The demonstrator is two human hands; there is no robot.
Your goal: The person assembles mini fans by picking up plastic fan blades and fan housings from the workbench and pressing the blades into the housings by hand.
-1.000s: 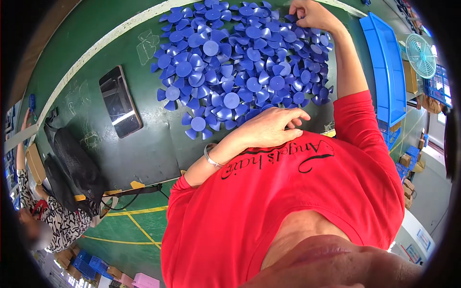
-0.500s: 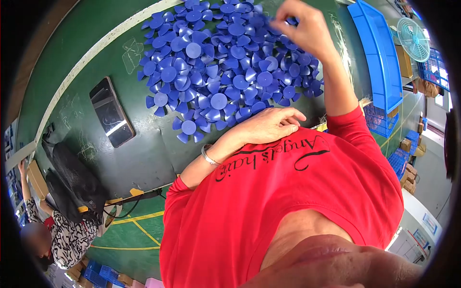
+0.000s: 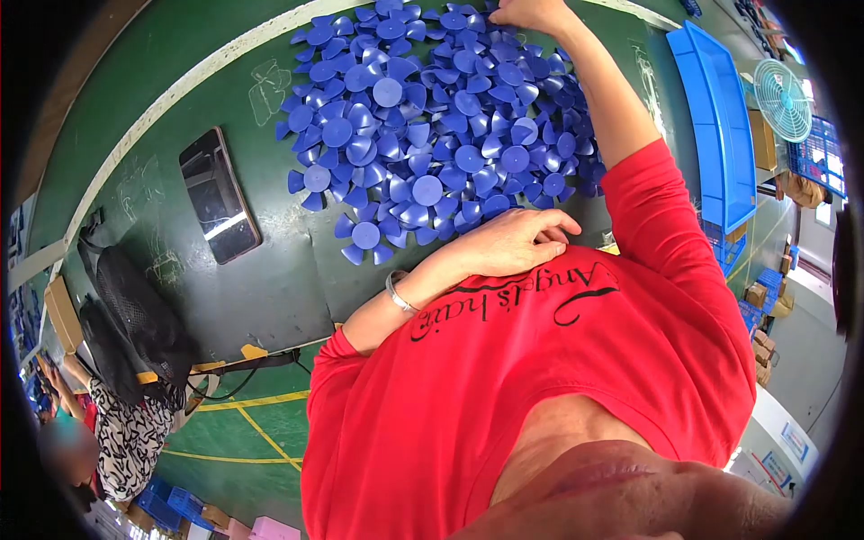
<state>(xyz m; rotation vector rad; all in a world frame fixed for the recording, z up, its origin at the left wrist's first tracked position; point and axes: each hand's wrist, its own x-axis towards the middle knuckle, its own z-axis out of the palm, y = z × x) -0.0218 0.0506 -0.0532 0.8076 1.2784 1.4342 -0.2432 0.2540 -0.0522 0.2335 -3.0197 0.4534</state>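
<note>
1. Head view, 12 o'clock: the blue bladed pcs point(image 3: 427, 190) lie in a wide, overlapping heap on the dk green tabletop point(image 3: 283, 301), round hubs w/ curved blades.
2. R hand point(image 3: 531, 13), 12 to 1 o'clock, is at the heap's far side, part cut off by the frame. Fingertips look drawn together by the pcs; can't tell if they grip one.
3. L hand point(image 3: 517, 243), nr dial centre, lies palm down btwn heap and red shirt point(image 3: 531, 360). Fingers loosely bent, thumb a bit apart, no pc visible in it; metal bracelet point(image 3: 396, 292) on that wrist.
4. Phone point(image 3: 220, 196), 10 o'clock: flat on the tabletop, apart from the heap.
5. Blk mesh bag point(image 3: 139, 306), 9 o'clock, at the table edge.
6. Blue tray point(image 3: 720, 135), 2 o'clock, w/ round fan point(image 3: 781, 99) beyond.
7. Co-worker point(image 3: 130, 432) in a blk-and-wht patterned top, 8 o'clock.
</note>
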